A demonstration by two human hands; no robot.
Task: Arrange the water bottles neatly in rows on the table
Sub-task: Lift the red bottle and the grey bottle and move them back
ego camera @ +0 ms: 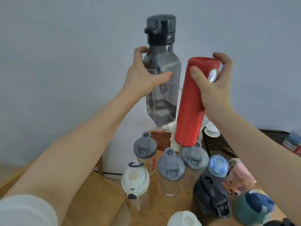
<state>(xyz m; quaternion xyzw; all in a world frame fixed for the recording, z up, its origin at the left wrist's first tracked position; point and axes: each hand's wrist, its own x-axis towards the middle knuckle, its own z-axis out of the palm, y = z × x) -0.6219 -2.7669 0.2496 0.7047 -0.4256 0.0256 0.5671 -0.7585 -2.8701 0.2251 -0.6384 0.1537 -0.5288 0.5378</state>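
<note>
Nearest us, loose bottles crowd the worktop [101,190]: white lid [135,179], grey lids [171,165], a dark one [211,193]. Above them both hands are full. Right hand [211,88] fingers clenched round the red flask [189,103], near its top, tilted. Left hand [145,75] fingers wrap the smoky bottle [162,82] at the shoulder, upright. Both look rigid, smooth, probably empty and light; mid-body grips suit.

Crowded bottles [171,170] across the table [104,193]; bare wood at its left.
</note>
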